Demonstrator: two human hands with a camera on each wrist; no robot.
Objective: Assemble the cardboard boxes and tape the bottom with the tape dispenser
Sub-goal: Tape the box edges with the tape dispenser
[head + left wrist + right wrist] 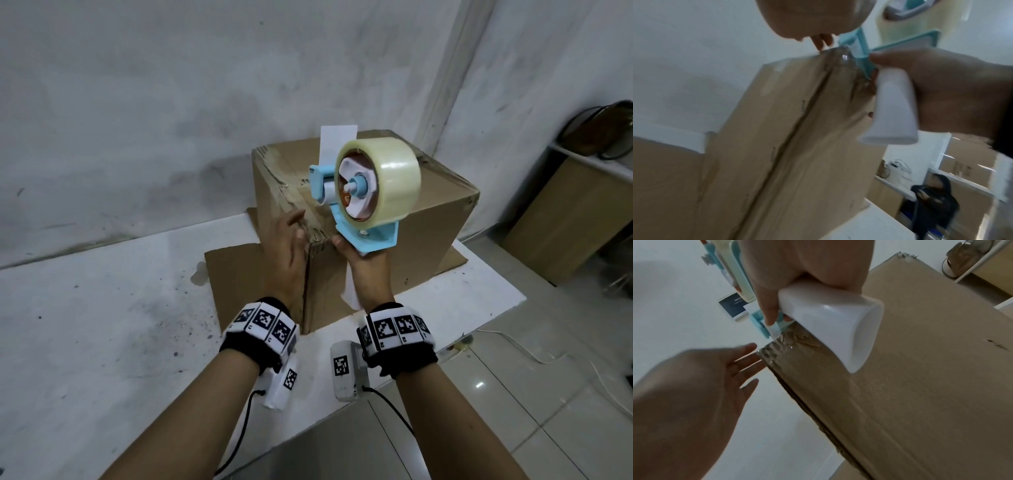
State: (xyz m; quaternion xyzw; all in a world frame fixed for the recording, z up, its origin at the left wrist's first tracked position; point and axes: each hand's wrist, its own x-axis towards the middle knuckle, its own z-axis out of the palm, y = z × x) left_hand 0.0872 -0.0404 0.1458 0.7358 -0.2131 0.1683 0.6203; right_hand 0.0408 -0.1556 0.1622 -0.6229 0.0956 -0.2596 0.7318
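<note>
A brown cardboard box [428, 233] stands on a white table [102, 325], its near corner towards me. My right hand [363, 270] grips the white handle [830, 334] of a light blue tape dispenser [363, 192] carrying a roll of clear tape [394, 178]. The dispenser's front end sits at the box's near top corner [844, 60], where shiny tape lies on the cardboard. My left hand [291, 243] is open, fingers straight, beside the left face of that corner [744, 363]; whether it touches the box is unclear.
A flat cardboard sheet [236, 274] lies under the box on the table. The grey wall [171, 102] is close behind. To the right, past the table edge, stands a wooden shelf unit [568, 212] on a tiled floor. A person in dark clothes [931, 203] is low on the right.
</note>
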